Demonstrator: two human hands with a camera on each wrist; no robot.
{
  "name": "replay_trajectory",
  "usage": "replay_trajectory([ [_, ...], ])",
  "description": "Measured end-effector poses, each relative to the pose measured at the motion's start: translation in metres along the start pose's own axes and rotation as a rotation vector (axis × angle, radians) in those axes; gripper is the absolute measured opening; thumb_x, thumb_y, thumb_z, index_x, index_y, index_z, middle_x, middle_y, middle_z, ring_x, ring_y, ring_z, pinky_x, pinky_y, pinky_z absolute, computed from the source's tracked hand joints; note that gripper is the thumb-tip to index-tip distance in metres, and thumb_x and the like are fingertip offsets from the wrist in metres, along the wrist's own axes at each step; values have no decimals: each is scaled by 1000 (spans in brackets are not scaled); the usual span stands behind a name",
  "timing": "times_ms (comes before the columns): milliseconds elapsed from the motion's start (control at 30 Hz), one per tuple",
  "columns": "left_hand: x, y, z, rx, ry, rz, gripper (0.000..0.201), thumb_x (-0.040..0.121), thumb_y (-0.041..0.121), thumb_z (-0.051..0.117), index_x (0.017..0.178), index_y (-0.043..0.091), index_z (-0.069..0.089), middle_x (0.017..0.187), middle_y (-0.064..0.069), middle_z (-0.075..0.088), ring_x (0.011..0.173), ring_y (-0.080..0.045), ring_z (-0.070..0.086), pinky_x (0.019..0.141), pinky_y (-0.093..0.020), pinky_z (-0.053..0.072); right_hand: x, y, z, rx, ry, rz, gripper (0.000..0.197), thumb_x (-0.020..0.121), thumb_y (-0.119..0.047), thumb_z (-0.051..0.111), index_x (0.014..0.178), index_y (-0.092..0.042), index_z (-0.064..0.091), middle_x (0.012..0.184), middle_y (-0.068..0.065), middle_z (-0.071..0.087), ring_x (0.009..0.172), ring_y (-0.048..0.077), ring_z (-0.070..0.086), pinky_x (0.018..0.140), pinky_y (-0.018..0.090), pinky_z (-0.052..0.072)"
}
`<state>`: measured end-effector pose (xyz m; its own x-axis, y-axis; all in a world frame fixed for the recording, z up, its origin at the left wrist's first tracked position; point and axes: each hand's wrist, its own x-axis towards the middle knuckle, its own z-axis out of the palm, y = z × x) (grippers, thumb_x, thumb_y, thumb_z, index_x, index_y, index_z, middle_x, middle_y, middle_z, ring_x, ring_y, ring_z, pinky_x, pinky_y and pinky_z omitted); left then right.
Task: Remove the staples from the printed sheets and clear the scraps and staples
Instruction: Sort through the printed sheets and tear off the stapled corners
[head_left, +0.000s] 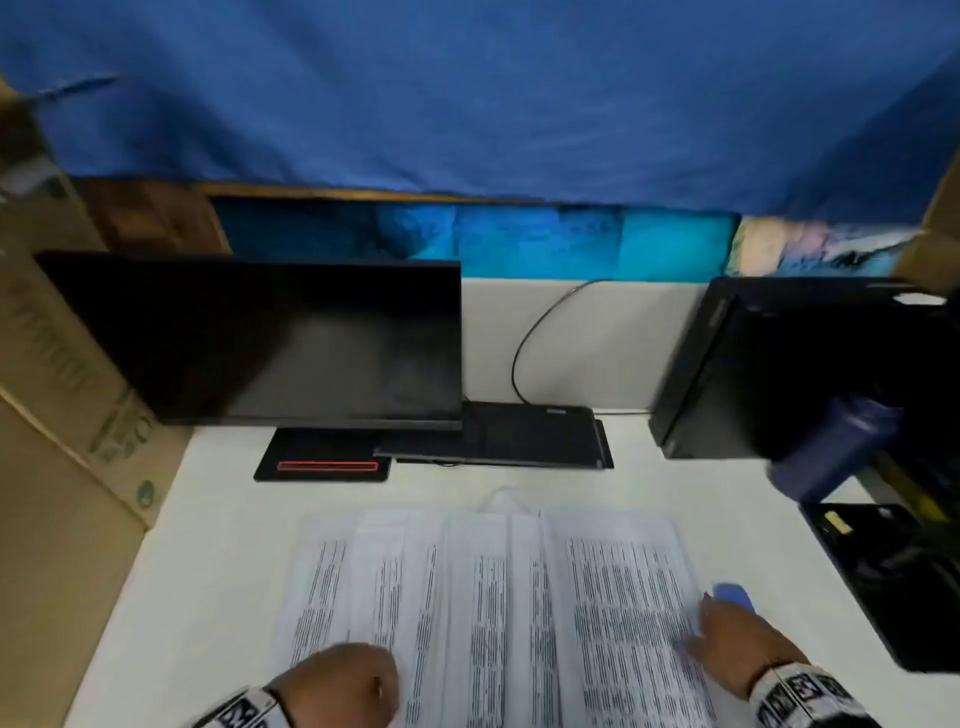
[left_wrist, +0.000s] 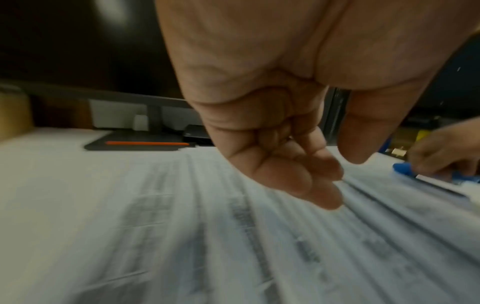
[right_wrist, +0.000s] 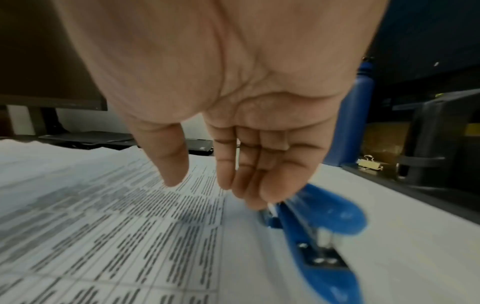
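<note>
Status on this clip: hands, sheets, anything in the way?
Left hand curled, empty, above printed sheets. Right hand open, fingertips at blue stapler. Staples not discernible. Nothing blocking.

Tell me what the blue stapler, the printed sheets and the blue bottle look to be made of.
Stapler: glossy blue plastic shell, judging by its soft highlights, with bright metal rivets and inner parts.
Printed sheets: thin matte white paper, lying flat and overlapped, with rows of black print.
Bottle: dark blue with a dull sheen. It could be coated metal or plastic; the blur leaves that open.
</note>
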<state>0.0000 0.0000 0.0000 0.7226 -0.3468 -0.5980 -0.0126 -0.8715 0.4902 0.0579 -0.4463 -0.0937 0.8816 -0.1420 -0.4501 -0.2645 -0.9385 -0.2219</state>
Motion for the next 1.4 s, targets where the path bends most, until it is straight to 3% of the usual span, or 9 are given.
replay_trajectory([
  [167,89,53,51,-339,1,56,33,73,39,54,97,24,70,93,6,73,82,-7,67,83,-27,56,7,-6,26,107,56,163,67,80,-54,60,132,-12,51,147,9,42,128,20,49,107,26,36],
  [300,128,70,91,-551,-38,85,6,78,27,55,81,31,52,95,0,61,81,-16,57,77,-31,49,14,2,46,153,77,200,86,68,-44,75,137,-6,41,135,7,53,114,22,58,97,28,45],
  [367,145,73,107,-669,-11,59,18,78,21,60,77,32,46,98,-1,56,82,-17,56,76,-33,49,17,7,53,155,65,189,93,59,-46,80,134,-5,43,129,6,58,108,21,61,95,29,48],
  [633,167,76,135,-622,211,-37,38,80,21,68,113,10,52,81,1,50,59,-12,47,47,-20,34,2,5,63,112,180,186,76,69,-30,79,132,-4,46,126,7,58,110,22,59,91,26,49],
  [833,150,97,144,-313,333,16,19,87,10,57,70,12,48,69,1,44,58,-12,42,51,-21,34,-24,-6,70,185,247,202,48,71,-20,78,110,-7,55,87,-2,59,82,16,62,75,25,53],
  [967,133,107,154,-287,510,102,25,91,3,43,110,10,57,101,-2,57,88,-17,55,79,-29,50,-32,4,70,458,330,101,52,78,-10,73,126,2,54,105,10,64,87,23,63,70,24,49],
  [1067,114,108,158,-450,660,140,31,92,3,42,116,20,54,109,-1,64,96,-19,63,86,-34,56,-44,12,65,741,475,-47,17,80,-11,72,96,-5,69,96,14,72,84,28,66,68,28,50],
  [1267,78,125,153,-666,949,362,28,96,5,39,112,22,55,105,3,68,84,-14,64,63,-22,48,-98,6,49,1297,524,-407,17,88,-19,69,104,-22,64,102,-1,74,97,21,69,87,42,53],
  [1400,63,133,164,-773,1008,424,21,98,10,42,106,24,55,97,6,67,78,-10,61,60,-19,45,-120,0,48,1233,644,-546,24,92,-13,62,105,-33,63,106,-15,70,96,4,66,80,28,50],
])
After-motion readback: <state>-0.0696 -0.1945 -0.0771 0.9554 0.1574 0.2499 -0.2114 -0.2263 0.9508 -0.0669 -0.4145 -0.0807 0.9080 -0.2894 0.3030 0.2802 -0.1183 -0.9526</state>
